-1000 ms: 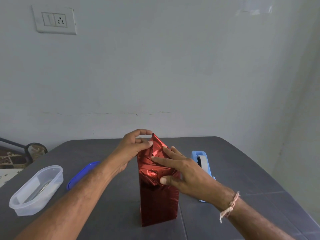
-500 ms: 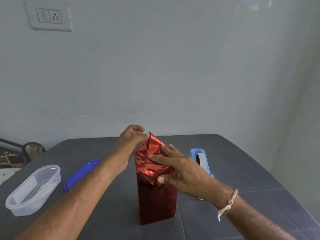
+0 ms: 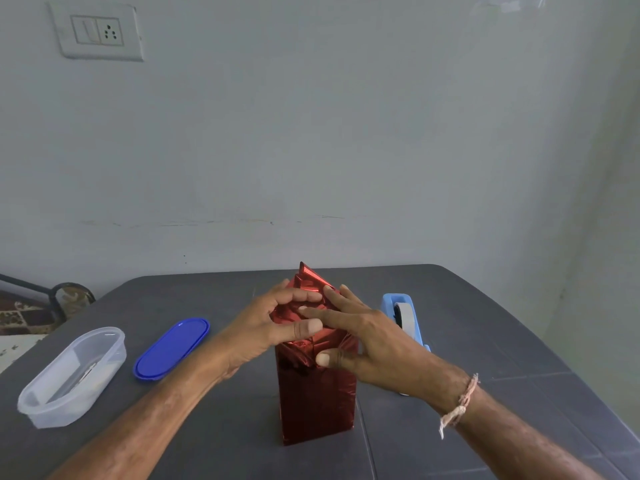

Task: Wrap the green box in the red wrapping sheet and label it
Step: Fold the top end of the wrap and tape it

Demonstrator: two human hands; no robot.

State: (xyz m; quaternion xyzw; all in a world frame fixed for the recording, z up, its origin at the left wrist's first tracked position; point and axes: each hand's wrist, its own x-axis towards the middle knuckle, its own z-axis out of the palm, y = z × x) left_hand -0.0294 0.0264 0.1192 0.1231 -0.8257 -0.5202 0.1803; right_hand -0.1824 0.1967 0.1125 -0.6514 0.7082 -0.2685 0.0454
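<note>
Green box, not itself visible, fully covered by the red wrapping sheet (image 3: 317,393): tall parcel standing upright near the middle of the bench, loose foil at its top gathered into a crumpled peak with one pointed flap rising above the fingers. Bench (image 3: 485,341): dark grey, matte top, set against a pale wall (image 3: 346,133). Left hand (image 3: 266,327): grip curled around the left side of the parcel's top, thumb laid across the near face, fingers reaching over the folded foil and pressing it. Right hand (image 3: 367,337): grip spread flat against the right side of the top, fingers extended over the folds and crossing just beside the left thumb, thumb pressed on the near face lower down; neither grip closes fully, both hold the foil down by pressure. Clear plastic container (image 3: 69,375): oval, open, lying at the left of the bench, contents too faint to tell. Blue lid (image 3: 171,348): oval, lying flat between the container and the parcel, apart from both. Tape dispenser (image 3: 403,317): light blue, partly hidden behind the right hand, roll visible. Wall switch plate (image 3: 97,31): white, upper left. Wrist thread (image 3: 460,403): pale cord tied on the right wrist.
</note>
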